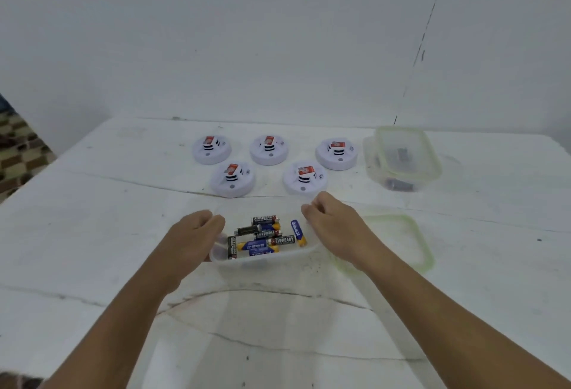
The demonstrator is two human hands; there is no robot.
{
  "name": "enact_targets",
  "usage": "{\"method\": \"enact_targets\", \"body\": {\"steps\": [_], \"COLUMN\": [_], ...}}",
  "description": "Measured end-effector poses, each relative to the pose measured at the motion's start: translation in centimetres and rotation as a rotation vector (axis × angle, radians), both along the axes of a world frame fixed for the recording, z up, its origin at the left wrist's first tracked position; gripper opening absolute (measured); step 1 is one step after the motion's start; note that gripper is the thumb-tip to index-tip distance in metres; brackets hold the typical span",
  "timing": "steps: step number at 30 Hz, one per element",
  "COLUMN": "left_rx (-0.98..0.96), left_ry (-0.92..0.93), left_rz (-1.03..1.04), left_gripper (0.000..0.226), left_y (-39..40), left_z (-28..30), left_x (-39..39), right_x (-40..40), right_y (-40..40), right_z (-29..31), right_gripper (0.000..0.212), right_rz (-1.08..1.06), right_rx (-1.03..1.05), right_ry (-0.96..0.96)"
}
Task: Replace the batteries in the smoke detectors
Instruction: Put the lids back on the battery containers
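Clear plastic tub [296, 251] of loose AA batteries [267, 238] sits on the white desk [92, 234], left hand [193, 234] and right hand [335, 221] each gripping one end wall with curled fingers. Batteries lie between the grips, long axes mostly left-right. Five white round smoke detectors [304, 180] lie just beyond the tub; right hand nearer.
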State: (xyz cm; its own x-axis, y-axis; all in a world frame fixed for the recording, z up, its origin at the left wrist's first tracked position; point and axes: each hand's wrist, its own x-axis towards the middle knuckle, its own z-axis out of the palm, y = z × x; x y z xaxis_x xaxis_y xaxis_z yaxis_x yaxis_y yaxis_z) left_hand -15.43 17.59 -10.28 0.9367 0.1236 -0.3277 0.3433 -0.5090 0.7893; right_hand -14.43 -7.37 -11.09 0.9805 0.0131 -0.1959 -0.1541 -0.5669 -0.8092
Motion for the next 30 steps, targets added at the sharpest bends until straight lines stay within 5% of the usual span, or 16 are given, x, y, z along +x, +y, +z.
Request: {"method": "enact_targets", "body": {"steps": [6, 11, 17, 22, 30], "left_rx": [0.026, 0.076, 0.204, 0.155, 0.077], "left_ry": [0.033, 0.029, -0.208, -0.426, -0.489], "left_rz": [0.028, 0.037, 0.090, 0.040, -0.305], "left_gripper": [0.023, 0.023, 0.035, 0.041, 0.023], "left_y": [0.5, 0.4, -0.7, -2.7, -8.0], "left_z": [-0.4, -0.8, 0.4, 1.8, 2.3], "left_x": [-0.7, -0.4, -0.3, -0.5, -0.6], "right_x": [0.2, -0.4, -1.1, -1.8, -2.3], "right_y": [-1.3, -2.5, -2.0, -1.9, -4.0], "right_z": [-1.9, -2.4, -1.8, -1.1, 4.9], "right_gripper": [0.031, 0.029, 0.028, 0.014, 0.013], "right_rz": [0.083, 0.196, 0.233, 0.193, -0.006], "right_rx": [-0.278, -0.473, -0.687, -0.698, -0.535], "right_ry": [-0.066, 0.071, -0.004, -0.080, -0.331]}}
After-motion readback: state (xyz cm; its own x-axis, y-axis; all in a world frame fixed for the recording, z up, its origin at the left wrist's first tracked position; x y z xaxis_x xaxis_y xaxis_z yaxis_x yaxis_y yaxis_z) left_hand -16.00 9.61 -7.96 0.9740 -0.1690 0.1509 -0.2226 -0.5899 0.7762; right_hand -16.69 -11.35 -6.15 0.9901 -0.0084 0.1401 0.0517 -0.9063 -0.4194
